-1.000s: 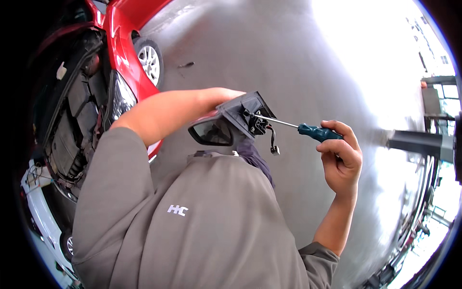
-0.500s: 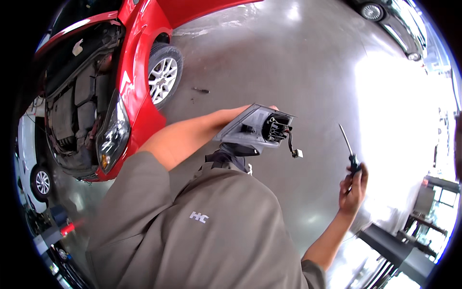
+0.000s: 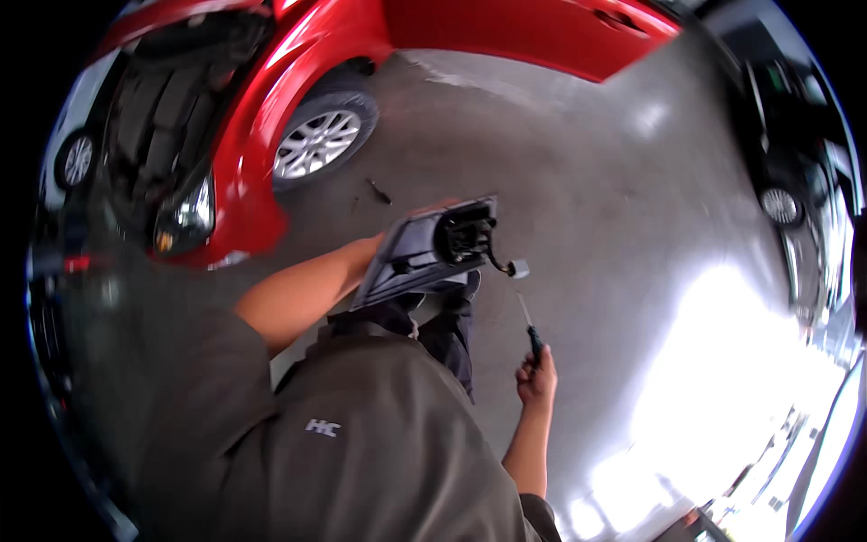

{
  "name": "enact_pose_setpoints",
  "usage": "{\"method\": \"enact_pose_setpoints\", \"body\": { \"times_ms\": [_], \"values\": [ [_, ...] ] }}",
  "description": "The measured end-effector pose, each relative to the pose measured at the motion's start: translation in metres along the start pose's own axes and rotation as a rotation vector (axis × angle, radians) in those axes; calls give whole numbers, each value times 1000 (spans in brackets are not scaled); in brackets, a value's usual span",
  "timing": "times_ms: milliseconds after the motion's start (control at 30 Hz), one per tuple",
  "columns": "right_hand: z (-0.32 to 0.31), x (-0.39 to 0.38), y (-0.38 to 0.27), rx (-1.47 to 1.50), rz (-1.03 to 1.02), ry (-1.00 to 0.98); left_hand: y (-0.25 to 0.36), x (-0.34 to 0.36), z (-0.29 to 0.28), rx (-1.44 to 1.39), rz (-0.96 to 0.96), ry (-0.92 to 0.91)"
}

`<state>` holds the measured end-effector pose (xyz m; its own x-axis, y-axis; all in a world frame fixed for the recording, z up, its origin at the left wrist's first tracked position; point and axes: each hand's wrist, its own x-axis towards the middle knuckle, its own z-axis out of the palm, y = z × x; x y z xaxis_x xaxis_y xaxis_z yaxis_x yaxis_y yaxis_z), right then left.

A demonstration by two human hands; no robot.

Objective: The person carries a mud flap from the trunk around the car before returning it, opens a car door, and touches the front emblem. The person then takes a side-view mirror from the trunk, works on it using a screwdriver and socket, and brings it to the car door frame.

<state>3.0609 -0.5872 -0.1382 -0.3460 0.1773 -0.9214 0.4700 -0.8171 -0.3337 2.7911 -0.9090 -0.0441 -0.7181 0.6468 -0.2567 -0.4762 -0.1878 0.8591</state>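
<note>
My left hand (image 3: pixel 442 204) holds a car side-mirror assembly (image 3: pixel 406 257) and is mostly hidden behind it. The assembly's dark mounting side faces up, and a short wire hangs from it with a pale connector (image 3: pixel 518 268). Below and right of that connector, my right hand (image 3: pixel 540 378) grips a screwdriver (image 3: pixel 535 341) with a dark handle. Its thin shaft points up and its tip is apart from the assembly.
A red car (image 3: pixel 244 163) fills the upper left, front door swung out and front wheel (image 3: pixel 316 143) exposed. A small dark tool (image 3: pixel 379 191) lies on the grey floor (image 3: pixel 614 208). Other cars (image 3: pixel 781 206) stand at both sides. My legs (image 3: pixel 452 334) show below the mirror.
The screwdriver has left the mirror assembly; my right hand has lowered and moved left with it. The assembly has tilted, and the view has swung, bringing more of the red car's door in.
</note>
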Motion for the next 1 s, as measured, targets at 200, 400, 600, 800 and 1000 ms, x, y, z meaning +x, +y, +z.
{"method": "enact_pose_setpoints", "body": {
  "times_ms": [200, 400, 600, 800, 1000],
  "values": [
    [127, 96, -91, -725, 73, -328, 8, -51, -37, -811, -98, 407],
    [237, 154, -120, -692, 92, -350, 21, -75, -50, 194, 123, 672],
    [305, 178, -48, -581, 232, -418, 2, -79, -108, -118, 118, 647],
    [408, 233, 30, -820, 462, -549, -11, -54, -149, -558, -76, 624],
    [498, 319, 78, -1095, 638, -928, -120, -42, -214, -345, -167, 638]
  ]
}}
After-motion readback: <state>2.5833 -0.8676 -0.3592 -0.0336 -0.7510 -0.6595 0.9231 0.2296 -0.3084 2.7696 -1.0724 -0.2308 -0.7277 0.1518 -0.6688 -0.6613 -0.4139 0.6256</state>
